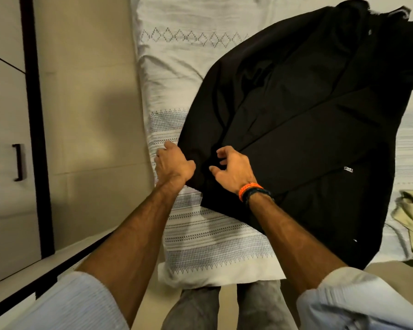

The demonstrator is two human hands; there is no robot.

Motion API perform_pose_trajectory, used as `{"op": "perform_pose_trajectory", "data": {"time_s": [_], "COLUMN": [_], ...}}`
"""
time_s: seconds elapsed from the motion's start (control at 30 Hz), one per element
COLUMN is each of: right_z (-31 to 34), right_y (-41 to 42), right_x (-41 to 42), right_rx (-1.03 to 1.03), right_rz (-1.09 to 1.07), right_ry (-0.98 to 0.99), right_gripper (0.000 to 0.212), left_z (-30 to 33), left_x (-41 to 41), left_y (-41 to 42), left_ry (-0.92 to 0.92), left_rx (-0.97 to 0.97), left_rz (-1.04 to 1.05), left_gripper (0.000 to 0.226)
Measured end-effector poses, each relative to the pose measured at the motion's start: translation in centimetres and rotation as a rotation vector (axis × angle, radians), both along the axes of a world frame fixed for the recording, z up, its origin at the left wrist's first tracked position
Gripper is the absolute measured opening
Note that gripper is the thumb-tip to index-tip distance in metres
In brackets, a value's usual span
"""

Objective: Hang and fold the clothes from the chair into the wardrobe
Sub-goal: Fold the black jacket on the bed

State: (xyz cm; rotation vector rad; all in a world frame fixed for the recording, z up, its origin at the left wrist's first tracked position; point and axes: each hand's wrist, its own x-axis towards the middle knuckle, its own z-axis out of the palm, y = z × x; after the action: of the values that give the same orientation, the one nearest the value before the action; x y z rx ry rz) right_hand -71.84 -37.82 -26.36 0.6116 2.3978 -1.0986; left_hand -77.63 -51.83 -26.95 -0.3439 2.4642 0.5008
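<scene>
A black jacket (296,129) is lying spread across the bed (200,234), laid flat, seemingly for folding. The left hand (174,164) is gripping the jacket's near left edge. Just right of it, the right hand (234,169) is hovering half-open over the jacket, holding nothing.

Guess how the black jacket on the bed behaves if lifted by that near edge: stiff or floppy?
Probably floppy: the black jacket lies creased and draped over the bed. Likely heavyish; it looks thick and layered. The left hand grips its edge, so the rest would probably sag.
</scene>
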Motion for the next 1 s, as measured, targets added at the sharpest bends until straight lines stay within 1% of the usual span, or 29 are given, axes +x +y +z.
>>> {"op": "perform_pose_trajectory", "data": {"time_s": [0.07,0.13,0.17,0.2,0.23,0.27,0.3,0.37,0.43,0.47,0.5,0.53,0.57,0.6,0.67,0.73,0.77,0.8,0.83,0.87,0.9,0.97,1.0], "right_z": [-0.1,-0.2,-0.3,-0.3,-0.4,-0.4,-0.4,0.4,2.2,3.5,4.5,5.6,6.8,7.6,8.9,9.9,10.3,10.8,11.3,11.8,12.2,12.4,12.6], "right_y": [-0.3,-0.6,-0.7,-0.7,-0.7,-0.7,-0.8,-0.9,-1.5,-1.8,-2.1,-2.3,-2.5,-2.5,-2.4,-1.8,-1.5,-1.2,-1.0,-0.8,-0.5,0.1,0.4], "right_x": [0.1,0.0,-0.1,-0.3,-0.2,-0.3,0.1,0.2,-0.1,-0.5,-0.9,-1.3,-1.8,-2.2,-2.8,-3.4,-3.5,-3.5,-3.5,-3.6,-3.5,-3.3,-3.1], "right_rx": [-0.007,-0.016,-0.023,-0.029,-0.031,-0.03,-0.035,-0.085,-0.153,-0.161,-0.158,-0.153,-0.145,-0.136,-0.105,-0.1,-0.119,-0.15,-0.196,-0.239,-0.285,-0.386,-0.432], "right_rz": [0.004,0.011,0.017,0.025,0.032,0.042,0.043,0.03,0.058,0.081,0.087,0.065,0.032,-0.001,-0.046,-0.093,-0.128,-0.168,-0.217,-0.271,-0.327,-0.443,-0.502], "right_ry": [-0.03,-0.062,-0.075,-0.088,-0.096,-0.099,-0.098,-0.07,-0.035,-0.016,0.004,0.03,0.07,0.105,0.163,0.185,0.198,0.214,0.226,0.234,0.243,0.244,0.248], "right_gripper": [0.056,0.06,0.062,0.063,0.064,0.065,0.066,0.077,0.102,0.113,0.119,0.12,0.114,0.103,0.07,0.043,0.036,0.031,0.027,0.025,0.025,0.024,0.025], "left_z": [0.3,0.0,-0.3,-0.6,-0.7,-0.6,-0.1,1.4,3.6,5.1,6.1,7.0,8.2,9.1,10.5,10.8,10.5,10.2,10.0,10.1,10.1,10.7,10.9], "left_x": [0.0,-0.2,-0.4,-0.7,-0.7,-0.9,-0.7,-0.9,-1.4,-1.8,-2.2,-2.5,-2.8,-3.1,-3.7,-3.9,-4.0,-3.9,-3.6,-3.1,-2.8,-2.1,-1.8], "left_y": [0.0,-0.1,-0.3,-0.6,-0.7,-0.7,-0.8,-0.4,0.0,0.3,0.6,0.8,1.1,1.3,1.8,1.9,1.8,1.7,1.4,1.5,1.8,2.9,3.5], "left_ry": [-0.032,-0.116,-0.137,-0.144,-0.126,-0.083,-0.058,0.006,0.073,0.072,0.062,0.034,0.009,-0.02,-0.068,-0.082,-0.078,-0.084,-0.109,-0.177,-0.289,-0.517,-0.582], "left_rx": [-0.059,-0.048,-0.037,-0.021,0.006,0.037,0.065,0.161,0.317,0.411,0.51,0.611,0.712,0.778,0.867,0.872,0.802,0.686,0.585,0.541,0.576,0.767,0.879], "left_rz": [-0.007,0.022,0.035,0.04,0.044,0.057,0.081,0.138,0.234,0.278,0.32,0.367,0.402,0.419,0.457,0.533,0.551,0.525,0.495,0.469,0.469,0.563,0.639], "left_gripper": [0.072,0.084,0.085,0.078,0.06,0.035,0.016,0.021,0.023,0.022,0.02,0.016,0.012,0.019,0.033,0.03,0.025,0.021,0.027,0.038,0.045,0.048,0.046]}}
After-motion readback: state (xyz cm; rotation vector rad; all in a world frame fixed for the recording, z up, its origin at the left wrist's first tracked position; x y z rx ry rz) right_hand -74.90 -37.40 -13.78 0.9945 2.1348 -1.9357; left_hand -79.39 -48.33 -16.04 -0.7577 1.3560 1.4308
